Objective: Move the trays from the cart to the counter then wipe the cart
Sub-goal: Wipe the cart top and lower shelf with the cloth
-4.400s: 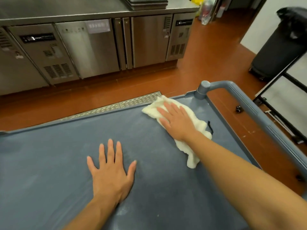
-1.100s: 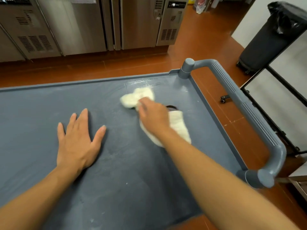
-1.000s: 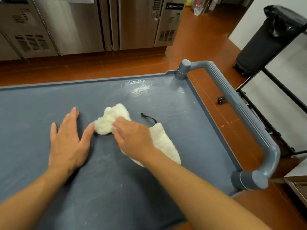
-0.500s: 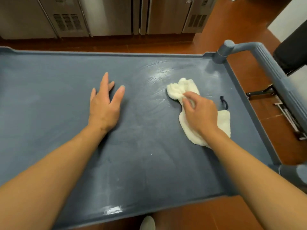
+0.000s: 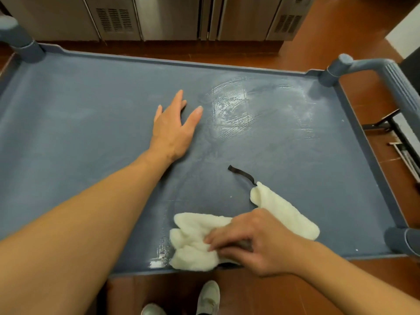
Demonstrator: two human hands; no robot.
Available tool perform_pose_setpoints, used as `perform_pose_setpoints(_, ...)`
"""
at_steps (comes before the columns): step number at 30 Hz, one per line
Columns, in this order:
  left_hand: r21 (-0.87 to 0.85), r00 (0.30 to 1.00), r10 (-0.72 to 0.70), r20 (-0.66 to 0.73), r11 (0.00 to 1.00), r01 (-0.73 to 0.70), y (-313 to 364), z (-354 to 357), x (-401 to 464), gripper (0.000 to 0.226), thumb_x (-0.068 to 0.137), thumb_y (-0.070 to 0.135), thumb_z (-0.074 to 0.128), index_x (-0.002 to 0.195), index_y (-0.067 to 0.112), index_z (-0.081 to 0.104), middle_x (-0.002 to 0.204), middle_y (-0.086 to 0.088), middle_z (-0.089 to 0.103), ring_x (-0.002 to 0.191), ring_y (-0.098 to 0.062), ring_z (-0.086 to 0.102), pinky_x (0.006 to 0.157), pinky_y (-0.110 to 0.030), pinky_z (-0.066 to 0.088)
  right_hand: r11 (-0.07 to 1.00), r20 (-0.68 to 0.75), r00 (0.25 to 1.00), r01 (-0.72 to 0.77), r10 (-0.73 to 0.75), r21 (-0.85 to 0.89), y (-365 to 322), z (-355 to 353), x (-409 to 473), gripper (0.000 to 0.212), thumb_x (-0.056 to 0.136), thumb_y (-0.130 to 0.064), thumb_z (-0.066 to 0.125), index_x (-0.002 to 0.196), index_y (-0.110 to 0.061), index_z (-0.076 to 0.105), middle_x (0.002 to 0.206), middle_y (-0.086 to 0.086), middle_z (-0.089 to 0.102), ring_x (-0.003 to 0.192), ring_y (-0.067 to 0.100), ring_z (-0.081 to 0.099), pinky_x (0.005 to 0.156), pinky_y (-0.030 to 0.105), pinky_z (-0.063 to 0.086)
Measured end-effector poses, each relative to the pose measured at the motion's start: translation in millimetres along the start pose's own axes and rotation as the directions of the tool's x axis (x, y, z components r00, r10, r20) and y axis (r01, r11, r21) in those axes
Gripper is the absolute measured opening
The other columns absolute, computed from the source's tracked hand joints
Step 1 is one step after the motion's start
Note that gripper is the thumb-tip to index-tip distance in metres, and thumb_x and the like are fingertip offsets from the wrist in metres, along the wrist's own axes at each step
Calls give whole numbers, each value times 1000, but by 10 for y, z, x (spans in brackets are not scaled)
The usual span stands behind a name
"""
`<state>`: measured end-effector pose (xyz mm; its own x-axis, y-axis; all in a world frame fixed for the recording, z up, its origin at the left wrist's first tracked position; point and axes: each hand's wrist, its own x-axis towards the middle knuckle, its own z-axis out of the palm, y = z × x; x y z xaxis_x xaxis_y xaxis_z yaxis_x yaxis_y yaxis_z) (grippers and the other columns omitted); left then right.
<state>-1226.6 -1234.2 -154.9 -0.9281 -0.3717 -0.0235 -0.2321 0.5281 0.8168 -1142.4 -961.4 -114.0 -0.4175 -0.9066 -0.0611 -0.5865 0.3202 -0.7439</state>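
- Cart (image 5: 68, 137): no trays on its blue top, so judging by that the moving step looks done and the wiping step is in hand.
- Left hand (image 5: 173, 128): flat on the cart mid-top, fingers straight and spread, holding nothing; it seems to brace the cart.
- Wet patch (image 5: 231, 110): shiny streaks just right of that hand, toward the far rim; the top left of the hand looks dull, likely unwiped.
- Cloth (image 5: 195, 244): white, bunched at the near rim, its black loop (image 5: 241, 175) trailing behind.
- Right hand (image 5: 252, 242): fingers curled onto the cloth, pressing it down.
- Next move, I judge: sweep the cloth leftward over the dull area.
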Motion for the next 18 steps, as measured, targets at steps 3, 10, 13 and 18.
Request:
perform_pose_setpoints(3,57,999,36,17,998,-37,35,47,-51,96,88,77,28,164,18,23,161,-4,45,156,-19,28,130,-44,4,985,-133,990,24,-47,-170,174,-63,-189,18,96,-30,73,113,-29,80,124,-20,72,99,0,73,78,31,60)
perform_pose_setpoints(10,320,994,86,73,942,-105,103,124,-102,83,100,68,28,163,14,25,169,-7,30,160,-21,14,130,-44,1,829,-670,738,-420,76,-369,709,-375,45,19,96,-26,64,108,-24,79,108,-2,79,86,30,76,67,40,59)
perform_pose_setpoints(13,309,994,81,69,946,-99,117,120,-127,80,102,65,28,163,14,27,169,-5,29,160,-19,13,130,-42,1,676,-782,525,-713,336,-188,950,-742,251,18,102,-30,59,109,-24,73,99,10,76,87,41,67,71,42,48)
perform_pose_setpoints(18,355,996,88,31,930,-94,91,166,-62,76,101,63,26,157,11,35,162,-13,40,157,-24,22,130,-45,7,697,-752,488,-715,443,-54,777,-606,463,24,99,-36,61,117,-30,75,114,7,77,105,37,68,81,40,51)
